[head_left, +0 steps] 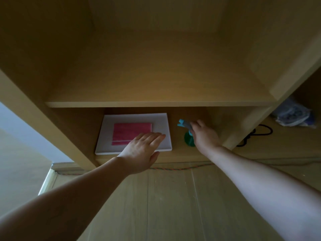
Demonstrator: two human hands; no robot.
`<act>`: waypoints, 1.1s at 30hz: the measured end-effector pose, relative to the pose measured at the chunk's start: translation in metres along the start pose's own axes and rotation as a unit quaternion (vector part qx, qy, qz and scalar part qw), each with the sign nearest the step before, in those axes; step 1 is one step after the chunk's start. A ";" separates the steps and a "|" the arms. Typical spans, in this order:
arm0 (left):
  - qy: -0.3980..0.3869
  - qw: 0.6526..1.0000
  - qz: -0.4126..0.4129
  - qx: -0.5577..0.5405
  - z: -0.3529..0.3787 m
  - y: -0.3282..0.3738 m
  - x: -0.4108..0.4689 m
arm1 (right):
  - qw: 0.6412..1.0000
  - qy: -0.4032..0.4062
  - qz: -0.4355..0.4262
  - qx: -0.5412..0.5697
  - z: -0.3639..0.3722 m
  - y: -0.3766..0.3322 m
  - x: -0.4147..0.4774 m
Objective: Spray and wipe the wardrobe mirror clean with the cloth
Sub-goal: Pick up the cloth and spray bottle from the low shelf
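A folded pink cloth [129, 133] lies on a flat white board [163, 124] on the bottom shelf of an open wooden wardrobe. My left hand [140, 151] hovers flat over the board's front right part, fingers apart, just right of the cloth, holding nothing. To the right stands a green spray bottle [188, 139] with a blue and grey trigger head [183, 123]. My right hand [205, 134] is wrapped around the bottle's neck and head. No mirror is in view.
A wooden shelf [159, 103] runs just above the bottom compartment. A vertical panel [243, 126] divides it from the right compartment, which holds a black cable [255, 134] and a crumpled plastic bag [293, 115]. A twisted cord [178, 168] lies along the wooden floor.
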State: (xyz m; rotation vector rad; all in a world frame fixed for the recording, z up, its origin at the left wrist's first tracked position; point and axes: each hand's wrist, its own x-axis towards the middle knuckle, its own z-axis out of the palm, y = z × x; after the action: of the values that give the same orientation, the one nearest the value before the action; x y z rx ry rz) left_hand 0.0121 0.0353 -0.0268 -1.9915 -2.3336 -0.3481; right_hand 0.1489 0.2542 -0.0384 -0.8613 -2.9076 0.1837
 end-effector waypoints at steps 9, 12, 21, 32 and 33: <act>0.046 0.999 0.005 -0.012 -0.017 0.014 0.009 | 0.969 0.055 -0.168 0.173 -0.032 -0.047 -0.052; 0.049 0.998 0.016 -0.021 -0.027 0.013 0.002 | 0.954 0.042 -0.215 0.206 -0.035 -0.068 -0.066; 0.011 0.996 -0.015 -0.089 -0.052 -0.006 -0.038 | 0.918 0.046 -0.317 0.233 -0.029 -0.095 -0.062; -0.032 0.994 -0.074 -0.067 -0.064 -0.025 -0.081 | 0.898 0.033 -0.337 0.281 -0.001 -0.124 -0.048; -0.036 0.994 -0.079 -0.065 -0.064 -0.028 -0.085 | 0.904 0.036 -0.327 0.272 0.004 -0.124 -0.044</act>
State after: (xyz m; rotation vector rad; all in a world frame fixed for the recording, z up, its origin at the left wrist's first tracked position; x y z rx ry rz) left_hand -0.0078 -0.0637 0.0158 -1.9067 -2.5836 -0.4550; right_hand 0.1184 0.1266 -0.0276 0.1942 -2.6547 0.8134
